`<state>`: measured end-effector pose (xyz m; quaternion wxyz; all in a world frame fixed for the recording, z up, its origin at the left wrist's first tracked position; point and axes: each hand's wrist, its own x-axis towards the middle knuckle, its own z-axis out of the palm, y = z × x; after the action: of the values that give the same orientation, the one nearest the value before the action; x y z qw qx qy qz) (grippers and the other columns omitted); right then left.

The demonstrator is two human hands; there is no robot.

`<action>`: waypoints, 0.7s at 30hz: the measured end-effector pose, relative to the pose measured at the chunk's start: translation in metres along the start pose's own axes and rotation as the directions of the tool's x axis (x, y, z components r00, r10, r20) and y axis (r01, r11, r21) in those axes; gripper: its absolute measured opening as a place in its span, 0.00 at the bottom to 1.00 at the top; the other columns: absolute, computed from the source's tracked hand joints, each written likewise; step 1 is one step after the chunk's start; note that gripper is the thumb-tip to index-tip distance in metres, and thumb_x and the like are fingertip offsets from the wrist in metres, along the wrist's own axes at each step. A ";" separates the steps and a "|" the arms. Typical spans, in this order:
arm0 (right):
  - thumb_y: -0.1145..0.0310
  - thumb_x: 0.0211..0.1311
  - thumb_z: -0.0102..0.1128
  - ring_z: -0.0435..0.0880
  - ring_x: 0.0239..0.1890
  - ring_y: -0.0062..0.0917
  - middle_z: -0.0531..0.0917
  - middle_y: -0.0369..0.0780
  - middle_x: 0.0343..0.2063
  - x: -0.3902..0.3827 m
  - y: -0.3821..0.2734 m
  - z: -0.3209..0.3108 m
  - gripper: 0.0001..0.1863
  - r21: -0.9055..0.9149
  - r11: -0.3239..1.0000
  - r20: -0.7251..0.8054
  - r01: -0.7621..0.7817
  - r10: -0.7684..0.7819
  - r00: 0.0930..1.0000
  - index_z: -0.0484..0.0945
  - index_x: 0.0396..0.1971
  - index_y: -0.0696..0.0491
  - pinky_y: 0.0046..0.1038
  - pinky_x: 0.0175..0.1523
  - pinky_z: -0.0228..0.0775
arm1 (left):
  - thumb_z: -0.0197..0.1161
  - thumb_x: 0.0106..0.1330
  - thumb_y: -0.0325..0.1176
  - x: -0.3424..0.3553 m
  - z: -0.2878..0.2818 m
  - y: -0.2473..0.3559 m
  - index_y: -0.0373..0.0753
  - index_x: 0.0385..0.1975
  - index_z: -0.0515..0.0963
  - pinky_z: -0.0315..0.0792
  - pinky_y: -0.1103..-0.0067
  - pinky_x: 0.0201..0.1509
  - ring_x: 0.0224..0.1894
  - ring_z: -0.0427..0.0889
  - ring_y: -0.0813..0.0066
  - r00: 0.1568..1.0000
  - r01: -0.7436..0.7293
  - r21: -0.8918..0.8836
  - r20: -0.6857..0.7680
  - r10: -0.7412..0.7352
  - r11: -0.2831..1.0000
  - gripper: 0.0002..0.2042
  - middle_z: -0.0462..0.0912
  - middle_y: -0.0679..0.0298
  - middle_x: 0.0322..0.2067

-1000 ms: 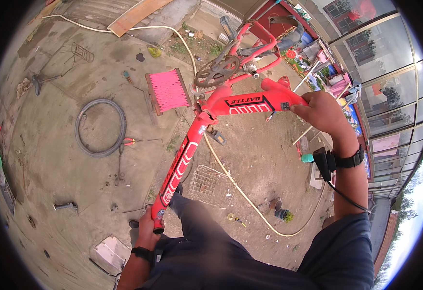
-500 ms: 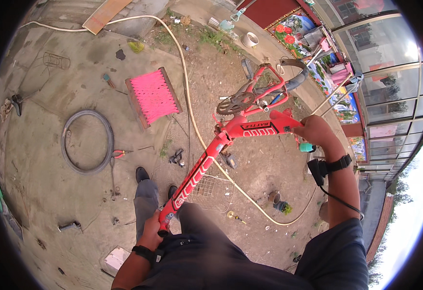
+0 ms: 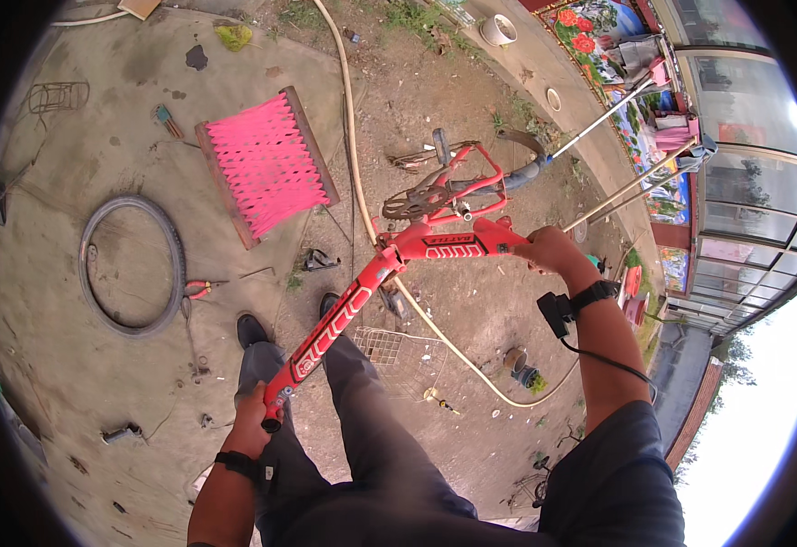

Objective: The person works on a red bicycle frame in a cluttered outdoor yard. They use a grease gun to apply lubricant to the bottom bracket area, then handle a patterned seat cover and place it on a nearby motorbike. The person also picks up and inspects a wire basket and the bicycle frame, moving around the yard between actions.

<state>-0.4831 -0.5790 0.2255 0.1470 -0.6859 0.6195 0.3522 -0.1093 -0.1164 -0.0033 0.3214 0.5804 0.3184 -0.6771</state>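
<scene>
A red bicycle frame (image 3: pixel 325 333) hangs in front of me, its long tube slanting down to the near left. My left hand (image 3: pixel 251 421) is closed around the tube's lower end, by a dark round opening. At the other end, my right hand (image 3: pixel 551 251) grips the frame where the second tube ends; some of its fingers are hidden behind the tube. A dark chainring (image 3: pixel 415 202) with a crank sits on the far part of the frame, beside the thin red rear stays (image 3: pixel 494 173). Each wrist wears a black strap.
On the ground to the left lie a bicycle tyre (image 3: pixel 88 264), red-handled pliers (image 3: pixel 200 289) and a pink-strapped low stool (image 3: pixel 266 169). A pale hose (image 3: pixel 353 137) runs beneath the bicycle frame. Nearby lies a wire basket (image 3: pixel 398 360). Poles (image 3: pixel 631 187) lean at the right by a painted wall.
The bicycle frame has moved a little left, with both hands still on it. My view has shifted, so the stool and tyre appear farther left and more of my legs shows.
</scene>
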 end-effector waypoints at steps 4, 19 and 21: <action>0.38 0.57 0.57 0.87 0.30 0.41 0.85 0.45 0.20 0.046 0.009 0.035 0.32 0.126 0.992 0.106 -0.028 0.015 0.994 0.86 0.20 0.56 0.40 0.41 0.76 | 0.55 0.77 0.48 0.021 0.009 0.013 0.32 0.39 0.74 0.75 0.74 0.21 0.20 0.77 0.66 0.997 0.001 0.048 -0.079 0.003 0.999 0.20 0.78 0.57 0.24; 0.44 0.56 0.64 0.82 0.17 0.28 0.82 0.41 0.14 0.098 -0.010 0.095 0.28 0.262 0.941 0.303 -0.214 0.131 0.944 0.83 0.16 0.57 0.30 0.29 0.75 | 0.57 0.75 0.42 0.089 0.006 0.064 0.36 0.41 0.77 0.76 0.78 0.23 0.25 0.82 0.66 0.999 -0.034 0.177 -0.030 0.040 0.984 0.14 0.82 0.58 0.30; 0.45 0.56 0.62 0.84 0.20 0.28 0.83 0.40 0.16 0.102 -0.029 0.102 0.26 0.264 0.943 0.330 -0.205 0.112 0.937 0.83 0.17 0.56 0.30 0.32 0.76 | 0.58 0.74 0.40 0.097 -0.008 0.073 0.37 0.42 0.78 0.80 0.80 0.30 0.30 0.83 0.68 0.996 -0.078 0.102 -0.037 0.082 0.992 0.12 0.83 0.58 0.34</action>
<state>-0.4882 -0.5848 0.0785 0.3136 -0.5398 0.6879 0.3702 -0.0577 -0.1593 -0.1049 0.3122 0.6217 0.2670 -0.6669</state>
